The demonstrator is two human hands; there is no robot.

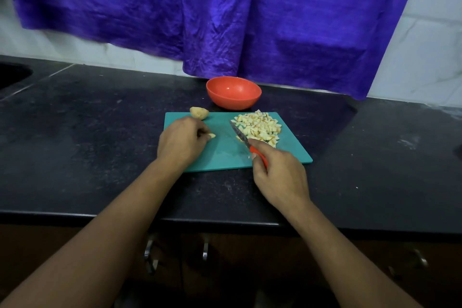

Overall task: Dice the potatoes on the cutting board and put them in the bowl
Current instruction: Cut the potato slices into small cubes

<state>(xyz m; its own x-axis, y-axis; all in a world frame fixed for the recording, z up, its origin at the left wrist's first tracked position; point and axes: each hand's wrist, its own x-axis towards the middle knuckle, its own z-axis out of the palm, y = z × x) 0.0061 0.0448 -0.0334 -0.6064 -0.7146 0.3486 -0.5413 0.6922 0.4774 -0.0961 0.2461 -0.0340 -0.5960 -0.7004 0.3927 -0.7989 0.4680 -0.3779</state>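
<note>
The round orange plastic bowl (233, 92) stands on the black stone bench (100, 132) just beyond the teal rectangular cutting board (220, 150); its visible interior shows only bare orange surface. A heap of diced pale potato (258, 125) lies on the board's far right part. A brown uncut potato chunk (199, 112) sits at the far left corner. The left hand (182, 142) pinches a small potato slice (211, 135) on the board. The right hand (280, 177) grips the orange-handled knife (241, 136), its blade against the heap's left edge.

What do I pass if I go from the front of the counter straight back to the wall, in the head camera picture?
Counter edge → board → bowl → cloth.
</note>
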